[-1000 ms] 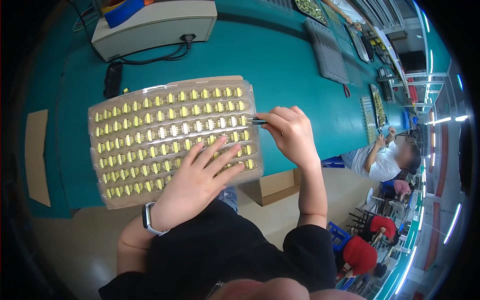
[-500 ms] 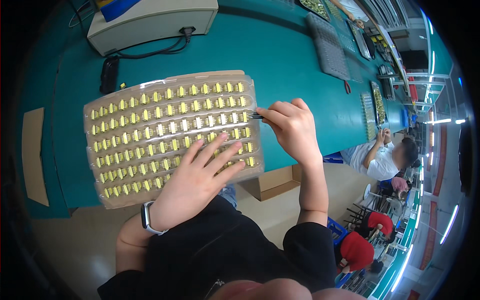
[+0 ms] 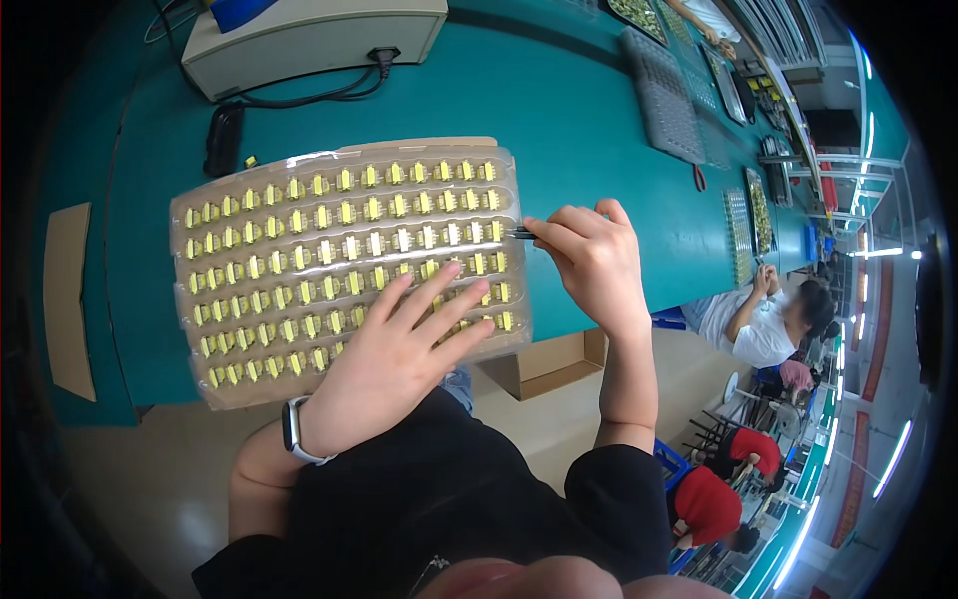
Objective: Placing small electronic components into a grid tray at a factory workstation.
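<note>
Broadly, room for movement is offered by the green workbench (image 3: 549,110) to the right of the clear plastic tray (image 3: 516,275), while the far left is occupied by a pale equipment case (image 3: 314,50). The bench's near edge is reached by the tray, so care seems needed there. Its near right part is covered by the left hand (image 3: 394,354), spread flat with nothing grasped (whether weight is pressed down cannot be told). At the tray's right edge, a slim dark tool (image 3: 523,233) is pinched by the right hand (image 3: 591,265). Apparently the end yellow component (image 3: 496,231), third row from the far side, is being tended; a steadied tray and fine touch seem called for.
</note>
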{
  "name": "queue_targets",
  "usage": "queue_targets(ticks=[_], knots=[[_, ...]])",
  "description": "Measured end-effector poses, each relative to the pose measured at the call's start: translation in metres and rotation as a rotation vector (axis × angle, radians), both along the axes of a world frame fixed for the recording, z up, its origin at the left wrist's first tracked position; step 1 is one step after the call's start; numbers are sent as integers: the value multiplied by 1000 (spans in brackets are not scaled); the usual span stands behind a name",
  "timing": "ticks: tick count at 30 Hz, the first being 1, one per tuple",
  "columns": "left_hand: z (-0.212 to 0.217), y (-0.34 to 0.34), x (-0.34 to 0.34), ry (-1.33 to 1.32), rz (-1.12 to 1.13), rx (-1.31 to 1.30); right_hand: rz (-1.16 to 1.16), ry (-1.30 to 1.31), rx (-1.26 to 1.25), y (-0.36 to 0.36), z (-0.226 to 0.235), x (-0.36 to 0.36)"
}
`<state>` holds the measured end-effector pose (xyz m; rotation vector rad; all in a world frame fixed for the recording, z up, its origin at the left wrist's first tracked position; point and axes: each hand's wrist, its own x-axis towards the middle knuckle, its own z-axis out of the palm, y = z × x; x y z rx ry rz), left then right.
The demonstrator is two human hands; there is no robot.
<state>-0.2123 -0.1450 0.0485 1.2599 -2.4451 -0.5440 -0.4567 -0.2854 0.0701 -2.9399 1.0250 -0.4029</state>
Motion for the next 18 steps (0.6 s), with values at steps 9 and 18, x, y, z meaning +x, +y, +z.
queue_targets(ticks=[9,18], knots=[[1,0,1,7,3,-16,11,-17,14,4,4,16],[-3,1,0,1,3,6,20,67,-38,3,3,17]])
